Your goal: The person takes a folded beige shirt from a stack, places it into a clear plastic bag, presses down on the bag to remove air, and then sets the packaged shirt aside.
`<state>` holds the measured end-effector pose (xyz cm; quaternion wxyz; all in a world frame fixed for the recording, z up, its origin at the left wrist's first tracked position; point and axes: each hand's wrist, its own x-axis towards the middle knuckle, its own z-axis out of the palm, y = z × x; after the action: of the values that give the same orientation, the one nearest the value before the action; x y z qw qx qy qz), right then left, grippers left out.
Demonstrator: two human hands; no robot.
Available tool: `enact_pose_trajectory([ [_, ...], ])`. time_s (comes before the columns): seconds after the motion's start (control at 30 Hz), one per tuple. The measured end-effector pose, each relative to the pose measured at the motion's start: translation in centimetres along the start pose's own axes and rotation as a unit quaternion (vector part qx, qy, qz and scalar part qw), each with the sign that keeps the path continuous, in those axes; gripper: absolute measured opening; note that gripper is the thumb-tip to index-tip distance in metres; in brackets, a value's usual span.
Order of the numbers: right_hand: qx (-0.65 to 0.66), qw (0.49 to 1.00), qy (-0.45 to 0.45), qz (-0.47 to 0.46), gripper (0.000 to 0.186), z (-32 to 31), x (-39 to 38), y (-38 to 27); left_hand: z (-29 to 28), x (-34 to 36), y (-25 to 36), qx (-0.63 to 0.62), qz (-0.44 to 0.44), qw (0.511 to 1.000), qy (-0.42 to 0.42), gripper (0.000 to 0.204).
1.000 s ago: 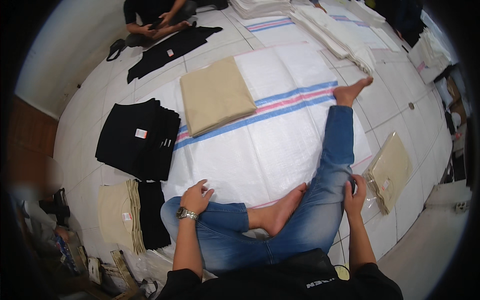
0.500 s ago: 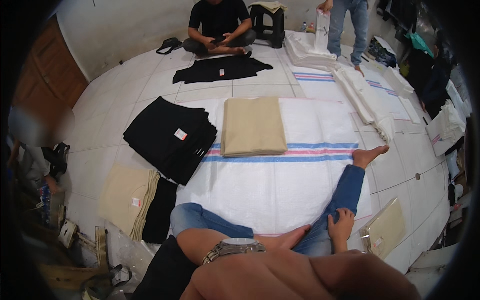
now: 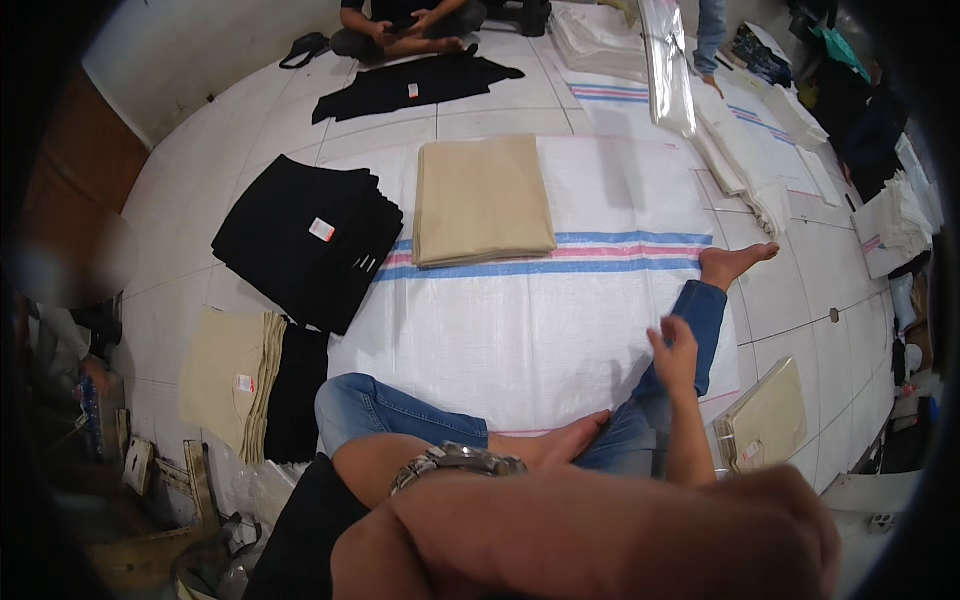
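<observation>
My right hand [image 3: 676,350] is lifted just above my right shin, empty, its fingers loosely curved and apart. Close to the camera, my left arm [image 3: 560,530] crosses the lower part of the view, a metal-band watch [image 3: 455,460] on the wrist; the fingers of my left hand are hidden or blurred. In front of me a stack of folded beige cloth [image 3: 485,200] lies on a white woven sheet [image 3: 500,340] with blue and pink stripes. A pile of folded black garments [image 3: 300,245] with a tag is left of it. Nearer, tagged beige garments [image 3: 225,375] lie beside black cloth.
A bagged beige garment [image 3: 765,415] lies by my right leg. Clear plastic sleeves [image 3: 668,80] hang near a standing person. Another person sits at the back behind a spread black garment [image 3: 420,88]. White cloth stacks [image 3: 600,45] line the far right.
My right hand has risen off my shin. The clear plastic sleeves at the far right have come nearer. The whole view has tilted down, and my left arm has shifted in the foreground.
</observation>
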<state>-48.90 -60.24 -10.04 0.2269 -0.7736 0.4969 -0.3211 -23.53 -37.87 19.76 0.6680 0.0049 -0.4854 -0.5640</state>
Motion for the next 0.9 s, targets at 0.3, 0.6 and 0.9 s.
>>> enact_pose_trajectory([
  [0.3,-0.107,0.985,0.123,0.063,0.066,7.3,16.0,9.5,-18.5,-15.3,-9.8,0.587,-0.238,0.711,0.306,0.034],
  [0.6,-0.015,0.948,-0.127,0.293,0.061,12.2,17.4,5.6,-23.2,-22.4,-13.9,0.455,-0.314,0.731,0.401,0.032],
  [0.9,0.511,0.714,-0.198,0.436,0.036,9.2,-4.2,-9.6,-24.4,-24.4,-15.3,0.230,-0.470,0.716,0.462,0.050],
])
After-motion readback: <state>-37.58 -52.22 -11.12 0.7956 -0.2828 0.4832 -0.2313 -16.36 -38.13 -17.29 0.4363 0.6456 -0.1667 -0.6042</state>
